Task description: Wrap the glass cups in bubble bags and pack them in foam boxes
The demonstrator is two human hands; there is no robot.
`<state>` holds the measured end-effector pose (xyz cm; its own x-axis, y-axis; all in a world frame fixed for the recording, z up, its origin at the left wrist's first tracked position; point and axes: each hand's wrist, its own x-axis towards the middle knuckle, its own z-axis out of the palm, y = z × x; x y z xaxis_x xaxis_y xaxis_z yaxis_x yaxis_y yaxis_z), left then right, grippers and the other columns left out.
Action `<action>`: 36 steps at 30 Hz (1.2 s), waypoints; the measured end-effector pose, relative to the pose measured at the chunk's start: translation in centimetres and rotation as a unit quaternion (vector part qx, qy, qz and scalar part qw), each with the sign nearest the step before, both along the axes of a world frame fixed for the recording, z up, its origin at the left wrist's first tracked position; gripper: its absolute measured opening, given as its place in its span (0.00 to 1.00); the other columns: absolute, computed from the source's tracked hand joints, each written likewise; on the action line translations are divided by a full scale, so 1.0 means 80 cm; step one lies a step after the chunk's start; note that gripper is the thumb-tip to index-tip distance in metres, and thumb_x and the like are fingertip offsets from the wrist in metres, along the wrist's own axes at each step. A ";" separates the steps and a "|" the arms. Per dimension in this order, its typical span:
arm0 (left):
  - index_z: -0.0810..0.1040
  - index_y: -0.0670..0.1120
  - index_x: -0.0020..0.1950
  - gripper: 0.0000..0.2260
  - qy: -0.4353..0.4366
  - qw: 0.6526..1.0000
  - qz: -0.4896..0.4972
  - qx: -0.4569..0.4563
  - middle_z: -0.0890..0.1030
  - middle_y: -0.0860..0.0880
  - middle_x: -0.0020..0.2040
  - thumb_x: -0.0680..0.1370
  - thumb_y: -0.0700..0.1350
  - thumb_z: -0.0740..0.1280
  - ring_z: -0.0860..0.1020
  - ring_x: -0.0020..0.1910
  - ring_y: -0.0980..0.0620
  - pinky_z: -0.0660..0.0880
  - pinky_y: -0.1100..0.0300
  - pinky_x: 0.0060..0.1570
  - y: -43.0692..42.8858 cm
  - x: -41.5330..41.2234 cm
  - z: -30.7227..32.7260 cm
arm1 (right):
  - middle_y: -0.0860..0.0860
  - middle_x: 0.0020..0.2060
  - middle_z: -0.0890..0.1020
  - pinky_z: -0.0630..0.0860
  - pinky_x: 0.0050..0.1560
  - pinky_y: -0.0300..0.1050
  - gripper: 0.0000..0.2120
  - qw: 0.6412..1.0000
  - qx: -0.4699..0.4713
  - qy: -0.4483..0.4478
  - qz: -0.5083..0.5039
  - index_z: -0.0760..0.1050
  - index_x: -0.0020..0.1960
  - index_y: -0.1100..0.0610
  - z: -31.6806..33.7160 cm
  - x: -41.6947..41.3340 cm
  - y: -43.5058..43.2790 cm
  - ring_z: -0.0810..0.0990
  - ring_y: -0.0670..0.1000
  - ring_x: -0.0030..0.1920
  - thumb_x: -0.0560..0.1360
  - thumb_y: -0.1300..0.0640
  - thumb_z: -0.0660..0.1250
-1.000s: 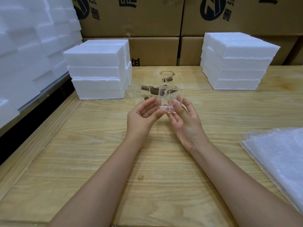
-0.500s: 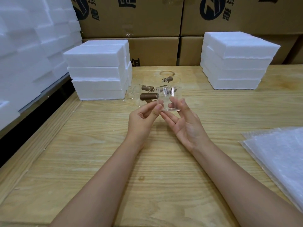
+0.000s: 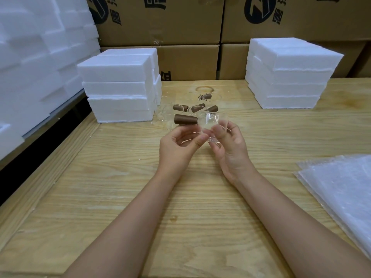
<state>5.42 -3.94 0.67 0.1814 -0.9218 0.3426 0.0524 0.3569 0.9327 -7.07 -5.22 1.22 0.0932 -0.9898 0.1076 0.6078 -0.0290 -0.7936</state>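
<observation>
Cup (image 3: 211, 124) is held just above the tabletop (image 3: 180, 197) between both hands, unwrapped. Over the last second it has been turned, so its brown handle (image 3: 185, 119) now juts left. The left hand (image 3: 178, 143) fingers pinch its lower edge; the right hand (image 3: 230, 145) fingers curl round its wall. Checking looks finished; the bags (image 3: 341, 187), well apart at right, come next.

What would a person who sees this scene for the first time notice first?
Most likely the two hands in the middle: the left hand and the right hand hold a clear glass cup with a brown handle above the wooden table. Next come the white left foam stack and right foam stack at the back, and the bubble bags at the right edge.
</observation>
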 end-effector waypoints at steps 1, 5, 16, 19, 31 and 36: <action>0.80 0.47 0.48 0.11 -0.004 1.000 -0.003 -0.002 0.83 0.52 0.45 0.69 0.37 0.75 0.82 0.44 0.62 0.75 0.71 0.43 0.000 0.000 0.000 | 0.48 0.42 0.79 0.76 0.54 0.42 0.27 1.000 0.001 0.003 -0.006 0.69 0.54 0.56 0.000 0.000 0.000 0.81 0.47 0.46 0.59 0.53 0.77; 0.80 0.46 0.50 0.10 0.010 1.000 -0.015 -0.002 0.83 0.49 0.49 0.70 0.42 0.75 0.81 0.50 0.55 0.79 0.58 0.51 0.002 0.003 0.002 | 0.50 0.42 0.80 0.75 0.51 0.40 0.15 1.000 0.003 0.009 -0.006 0.72 0.51 0.58 0.001 -0.004 -0.002 0.79 0.47 0.45 0.67 0.53 0.68; 0.77 0.50 0.60 0.15 0.094 0.977 -0.142 0.129 0.84 0.46 0.55 0.76 0.53 0.62 0.81 0.58 0.46 0.78 0.57 0.57 0.000 0.002 0.006 | 0.50 0.53 0.83 0.70 0.51 0.39 0.26 0.992 -0.017 0.121 0.020 0.79 0.58 0.58 0.000 0.001 -0.001 0.78 0.45 0.52 0.71 0.40 0.60; 0.77 0.50 0.58 0.16 0.093 0.978 -0.151 0.108 0.85 0.51 0.49 0.73 0.54 0.63 0.82 0.54 0.48 0.78 0.57 0.56 0.001 0.004 0.005 | 0.55 0.61 0.79 0.67 0.59 0.46 0.31 0.988 0.006 0.156 0.003 0.77 0.63 0.57 0.001 0.001 0.000 0.75 0.49 0.58 0.69 0.37 0.60; 0.72 0.38 0.68 0.31 0.089 0.986 -0.096 0.102 0.85 0.44 0.49 0.69 0.52 0.69 0.83 0.51 0.45 0.80 0.58 0.52 0.003 0.000 0.008 | 0.43 0.47 0.80 0.68 0.48 0.41 0.29 0.987 -0.035 0.151 -0.038 0.74 0.60 0.51 0.000 -0.001 0.000 0.77 0.43 0.46 0.65 0.39 0.73; 0.72 0.45 0.66 0.26 0.134 0.977 -0.119 0.117 0.82 0.40 0.56 0.72 0.57 0.66 0.82 0.52 0.45 0.80 0.53 0.54 0.000 0.006 0.008 | 0.47 0.47 0.82 0.67 0.50 0.43 0.15 0.987 -0.049 0.155 -0.015 0.79 0.54 0.52 0.000 -0.003 -0.001 0.78 0.44 0.48 0.71 0.46 0.67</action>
<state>5.94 -3.93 1.33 0.0072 -0.9961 0.0874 0.3606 0.0841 0.9289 -7.30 -5.30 1.18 0.1073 -0.9789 0.1739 0.3348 -0.1291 -0.9334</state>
